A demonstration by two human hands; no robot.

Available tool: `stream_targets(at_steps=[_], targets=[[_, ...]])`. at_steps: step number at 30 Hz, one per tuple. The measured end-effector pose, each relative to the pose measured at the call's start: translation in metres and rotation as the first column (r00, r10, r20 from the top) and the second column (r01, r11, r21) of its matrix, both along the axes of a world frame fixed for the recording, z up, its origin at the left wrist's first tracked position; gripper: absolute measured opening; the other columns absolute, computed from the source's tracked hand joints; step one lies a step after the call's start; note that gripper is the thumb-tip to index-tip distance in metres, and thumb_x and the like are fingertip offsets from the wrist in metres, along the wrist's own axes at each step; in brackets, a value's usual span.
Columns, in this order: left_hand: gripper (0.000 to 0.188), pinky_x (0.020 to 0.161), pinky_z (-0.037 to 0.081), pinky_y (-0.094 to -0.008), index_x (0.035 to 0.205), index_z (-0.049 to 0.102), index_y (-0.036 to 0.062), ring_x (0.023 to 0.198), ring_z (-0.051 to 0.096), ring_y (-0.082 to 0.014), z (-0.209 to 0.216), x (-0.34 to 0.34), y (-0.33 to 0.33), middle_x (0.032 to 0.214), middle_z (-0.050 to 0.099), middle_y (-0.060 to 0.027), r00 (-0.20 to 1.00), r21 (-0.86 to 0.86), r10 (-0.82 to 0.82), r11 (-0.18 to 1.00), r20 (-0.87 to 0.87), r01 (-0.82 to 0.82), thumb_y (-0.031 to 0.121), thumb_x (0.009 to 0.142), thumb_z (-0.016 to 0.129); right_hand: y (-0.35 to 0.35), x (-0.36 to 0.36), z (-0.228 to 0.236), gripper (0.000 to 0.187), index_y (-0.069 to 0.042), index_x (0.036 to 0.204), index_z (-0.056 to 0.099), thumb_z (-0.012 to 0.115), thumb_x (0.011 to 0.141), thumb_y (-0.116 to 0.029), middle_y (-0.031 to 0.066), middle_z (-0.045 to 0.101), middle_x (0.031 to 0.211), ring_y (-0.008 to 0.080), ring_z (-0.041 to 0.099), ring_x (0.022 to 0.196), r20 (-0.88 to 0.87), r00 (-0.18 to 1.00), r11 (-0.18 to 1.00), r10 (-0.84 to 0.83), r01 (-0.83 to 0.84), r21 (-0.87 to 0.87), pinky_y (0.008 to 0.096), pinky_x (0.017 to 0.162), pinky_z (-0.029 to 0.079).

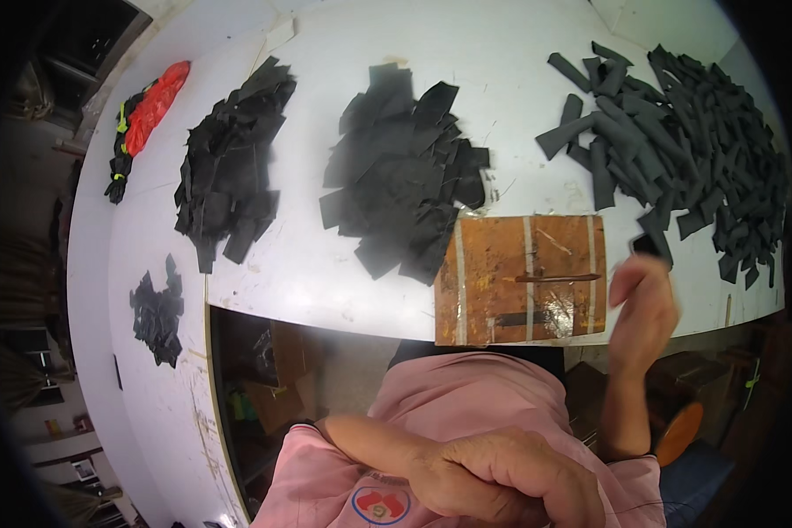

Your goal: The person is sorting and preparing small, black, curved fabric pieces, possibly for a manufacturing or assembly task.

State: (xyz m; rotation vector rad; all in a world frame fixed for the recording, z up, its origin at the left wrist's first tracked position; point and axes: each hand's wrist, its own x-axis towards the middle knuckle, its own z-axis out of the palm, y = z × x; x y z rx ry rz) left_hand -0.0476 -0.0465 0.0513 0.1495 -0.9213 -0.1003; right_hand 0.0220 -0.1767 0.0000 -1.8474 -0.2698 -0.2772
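A dark strip (649, 247), small and flat, shows just above the fingertips of the right hand (642, 308), at the right edge of the wooden board; motion blur hides whether the fingers pinch it or only touch it, so the grip cannot be told. The strip matches the long, narrow, charcoal-grey pieces of the big pile of strips (678, 150) heaped just beyond it at the right end of the white surface (519, 53). The right hand is raised with its fingers upward and loosely curled, its forearm rising from the lower edge.

The wooden board (521, 280) lies at the near edge of the surface, brown and stained, crossed by pale upright stripes. One thin dark strip (558, 278) lies across it, and a shorter dark piece (512, 319) sits lower down.

The left hand (502, 480) rests low against the pink shirt (466, 396), fingers curled in, holding nothing visible, well apart from the right hand.

To the left of the board spreads a pile of wider black pieces (405, 172), further left another black pile (229, 163), and a smaller black heap (157, 310) on the side wing. A red-and-black bundle (145, 119) lies at the far left corner.
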Motion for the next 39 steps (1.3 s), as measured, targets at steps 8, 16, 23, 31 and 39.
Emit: stream_targets(at_steps=[8, 16, 23, 31, 39], targets=[[0.025, 0.058, 0.045, -0.0329, 0.094, 0.051, -0.0118, 0.069, 0.053, -0.0249, -0.009, 0.004, 0.027, 0.083, 0.054, -0.018, 0.995, -0.221, -0.027, 0.974, 0.093, 0.047, 0.007, 0.081, 0.041, 0.081, -0.021, -0.056, 0.009, -0.001, 0.078, 0.057, 0.056, 0.07, -0.001, 0.0121, 0.054, 0.076, 0.0262, 0.051, 0.071, 0.029, 0.847, 0.782, 0.53, -0.476, -0.402, 0.0326, 0.058, 0.042], [0.011, 0.062, 0.042, -0.0221, 0.089, 0.054, -0.0035, 0.068, 0.054, -0.0122, -0.085, -0.051, 0.108, 0.082, 0.06, -0.0103, 0.011, 0.976, 0.981, 0.193, -0.193, -0.101, 0.002, 0.081, 0.05, 0.151, 0.024, -0.103, 0.008, -0.003, 0.069, 0.058, 0.054, 0.065, -0.008, 0.0155, 0.047, 0.106, 0.0312, 0.038, 0.109, 0.2, 0.741, 0.576, 0.641, -0.292, -0.763, 0.0403, 0.087, 0.033], [0.024, 0.061, 0.042, -0.0209, 0.102, 0.053, -0.0026, 0.07, 0.056, -0.0114, -0.114, -0.041, 0.13, 0.086, 0.061, -0.009, 0.013, 0.969, 0.971, 0.237, -0.237, -0.067, 0.008, 0.08, 0.055, 0.133, 0.017, -0.079, 0.009, -0.003, 0.074, 0.052, 0.059, 0.068, -0.003, 0.0078, 0.053, 0.089, 0.0286, 0.046, 0.097, 0.118, 0.765, 0.72, 0.633, -0.525, -0.455, 0.0369, 0.083, 0.037], [0.022, 0.059, 0.042, -0.0202, 0.093, 0.058, -0.0014, 0.067, 0.057, -0.0106, -0.104, -0.033, 0.121, 0.079, 0.061, -0.006, 0.189, 0.927, 0.91, 0.376, -0.369, 0.002, 0.007, 0.074, 0.062, 0.115, 0.015, -0.064, 0.007, -0.003, 0.079, 0.051, 0.056, 0.075, -0.006, 0.0105, 0.053, 0.086, 0.0298, 0.047, 0.094, -0.005, 0.777, 0.745, 0.629, -0.605, -0.282, 0.0365, 0.08, 0.039], [0.014, 0.056, 0.042, -0.0193, 0.086, 0.059, -0.0018, 0.063, 0.056, -0.0092, -0.106, -0.033, 0.117, 0.071, 0.06, -0.0055, 0.211, 0.917, 0.894, 0.397, -0.395, 0.034, 0.001, 0.073, 0.062, 0.112, 0.016, -0.062, 0.007, -0.002, 0.078, 0.051, 0.057, 0.075, -0.006, 0.0102, 0.052, 0.085, 0.0291, 0.047, 0.092, -0.022, 0.776, 0.739, 0.63, -0.609, -0.288, 0.0368, 0.08, 0.039]])
